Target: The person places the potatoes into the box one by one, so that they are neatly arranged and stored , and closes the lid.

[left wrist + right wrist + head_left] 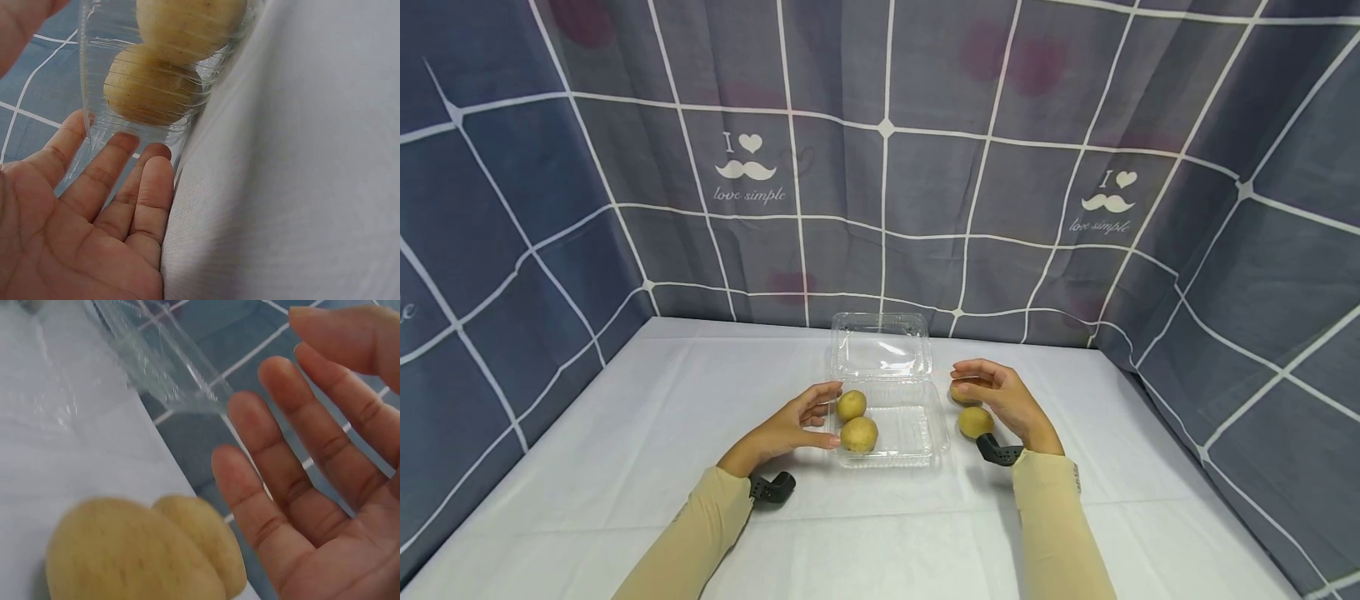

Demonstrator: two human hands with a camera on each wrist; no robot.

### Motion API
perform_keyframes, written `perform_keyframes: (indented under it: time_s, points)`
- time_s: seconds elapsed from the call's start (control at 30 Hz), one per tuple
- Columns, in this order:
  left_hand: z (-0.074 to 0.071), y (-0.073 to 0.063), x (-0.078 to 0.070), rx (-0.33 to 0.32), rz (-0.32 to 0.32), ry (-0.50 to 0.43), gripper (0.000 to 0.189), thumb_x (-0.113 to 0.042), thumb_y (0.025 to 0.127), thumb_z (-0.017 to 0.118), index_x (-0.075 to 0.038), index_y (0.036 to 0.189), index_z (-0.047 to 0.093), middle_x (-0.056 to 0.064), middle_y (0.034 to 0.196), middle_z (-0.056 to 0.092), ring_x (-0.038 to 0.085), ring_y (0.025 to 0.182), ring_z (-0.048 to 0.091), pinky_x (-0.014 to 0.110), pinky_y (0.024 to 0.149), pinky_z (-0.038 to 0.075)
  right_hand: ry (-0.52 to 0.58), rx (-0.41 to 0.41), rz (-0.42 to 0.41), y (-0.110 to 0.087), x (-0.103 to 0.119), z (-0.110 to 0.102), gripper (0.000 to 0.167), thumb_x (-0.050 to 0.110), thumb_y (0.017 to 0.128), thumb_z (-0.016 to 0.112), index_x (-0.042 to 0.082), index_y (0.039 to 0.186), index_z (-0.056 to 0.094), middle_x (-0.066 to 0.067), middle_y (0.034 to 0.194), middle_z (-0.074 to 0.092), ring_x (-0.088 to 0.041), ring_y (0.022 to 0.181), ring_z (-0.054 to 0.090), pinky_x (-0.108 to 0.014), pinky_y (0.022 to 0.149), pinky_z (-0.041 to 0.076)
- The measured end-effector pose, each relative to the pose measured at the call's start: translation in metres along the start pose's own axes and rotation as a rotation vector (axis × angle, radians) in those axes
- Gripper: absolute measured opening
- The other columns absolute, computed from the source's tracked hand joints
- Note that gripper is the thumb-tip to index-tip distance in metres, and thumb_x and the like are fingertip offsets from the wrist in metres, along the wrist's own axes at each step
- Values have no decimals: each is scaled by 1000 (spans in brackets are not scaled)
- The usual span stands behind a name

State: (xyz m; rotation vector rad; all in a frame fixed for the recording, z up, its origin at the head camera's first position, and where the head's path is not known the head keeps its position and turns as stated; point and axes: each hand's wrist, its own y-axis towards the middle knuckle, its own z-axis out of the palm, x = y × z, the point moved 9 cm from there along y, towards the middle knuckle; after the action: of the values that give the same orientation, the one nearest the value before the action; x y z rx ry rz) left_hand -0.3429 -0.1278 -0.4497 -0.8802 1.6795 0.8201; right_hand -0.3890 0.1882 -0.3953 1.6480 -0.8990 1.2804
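Observation:
A clear plastic clamshell box (904, 429) stands with its lid (882, 346) raised at the back. Inside, along its left side, lie two potatoes: a rear potato (852, 405) and a front potato (859, 434). My left hand (790, 427) rests at the box's left side, thumb near the front corner and fingers further back. The left wrist view shows those fingers (103, 172) extended, fingertips right at the ribbed wall. To the right of the box, my right hand (1003, 400) hovers with loosely bent fingers over a back potato (962, 395), partly hidden by it. A nearer potato (975, 422) lies below the palm.
A white cloth (700, 417) covers the table. Behind it hangs a grey-blue curtain (835, 167) with white grid lines, which also runs along both sides. Each wrist wears a black camera, one on the left (772, 487) and one on the right (997, 451).

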Motion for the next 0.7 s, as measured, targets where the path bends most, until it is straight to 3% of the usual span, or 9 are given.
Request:
perform_keyframes:
  time_s: [0.2, 0.33, 0.5, 0.7]
  points:
    - [1, -1, -1, 6, 5, 5, 100, -13, 89, 89, 7, 165, 28, 30, 171, 29, 50, 152, 37, 61, 123, 35, -11, -26, 11, -3, -7, -11, 32, -8, 99, 70, -9, 131, 67, -10, 120, 76, -15, 108, 74, -25, 96, 58]
    - [1, -1, -2, 8, 13, 9, 100, -13, 89, 89, 7, 165, 28, 31, 171, 29, 51, 152, 37, 61, 122, 35, -22, -32, 30, -6, -13, -16, 34, -6, 100, 70, -11, 134, 65, -18, 125, 74, -11, 106, 73, -25, 98, 57]
    - [1, -1, -2, 11, 16, 7, 101, -14, 89, 89, 8, 165, 27, 31, 171, 29, 51, 152, 37, 61, 122, 35, -43, -63, 54, -9, -21, -23, 42, -7, 101, 68, -22, 138, 55, -10, 123, 75, -8, 105, 71, -23, 97, 57]
    - [1, -1, -2, 10, 13, 9, 101, -14, 89, 89, 8, 165, 27, 30, 171, 29, 51, 152, 37, 61, 123, 34, -52, -85, 93, -12, -32, -29, 43, -5, 100, 71, -22, 137, 56, 0, 115, 75, -8, 104, 69, -21, 94, 56]
